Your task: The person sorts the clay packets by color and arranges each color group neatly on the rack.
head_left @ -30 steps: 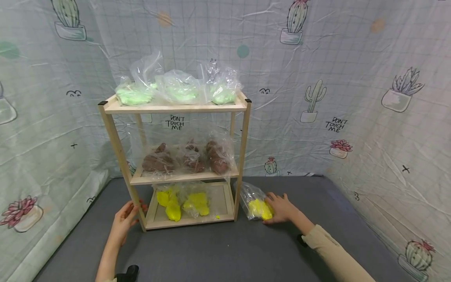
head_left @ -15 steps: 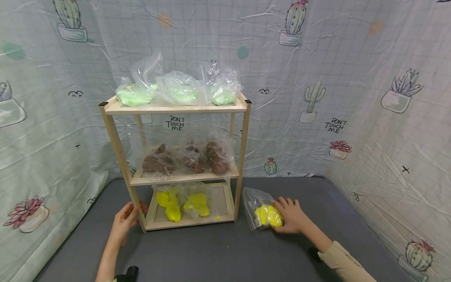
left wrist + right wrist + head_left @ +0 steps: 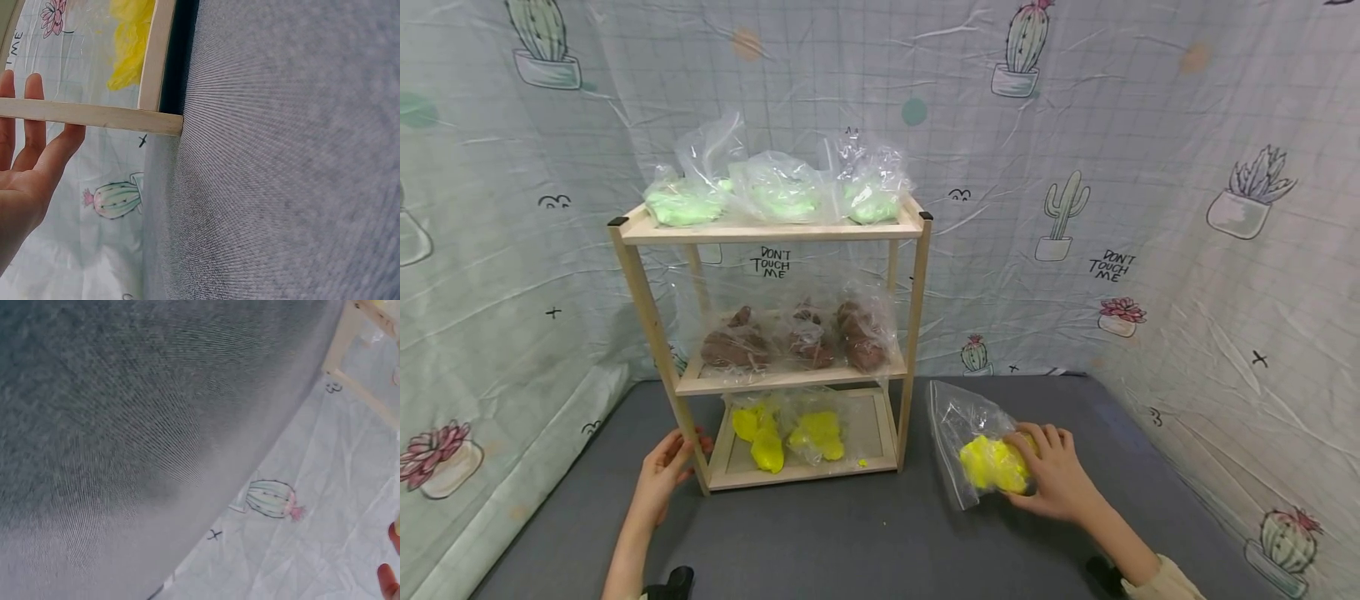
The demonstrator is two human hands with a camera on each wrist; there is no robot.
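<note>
My right hand grips a clear plastic bag with a bright yellow lump in it, to the right of the shelf. In the right wrist view only fingertips show at the edge. My left hand holds the left front post of a wooden three-tier shelf, thumb in front and fingers behind the post. Two bagged yellow lumps lie on the bottom tier. Bagged brown lumps fill the middle one, and bagged pale green lumps the top.
A dark grey cloth surface lies under everything. Pale sheeting printed with cacti hangs behind and at both sides. One tiny yellow bit sits on the bottom tier's front right.
My right hand has moved right and toward me, drawing the bag with the yellow lump away from the shelf. The left hand has stayed at the post.
</note>
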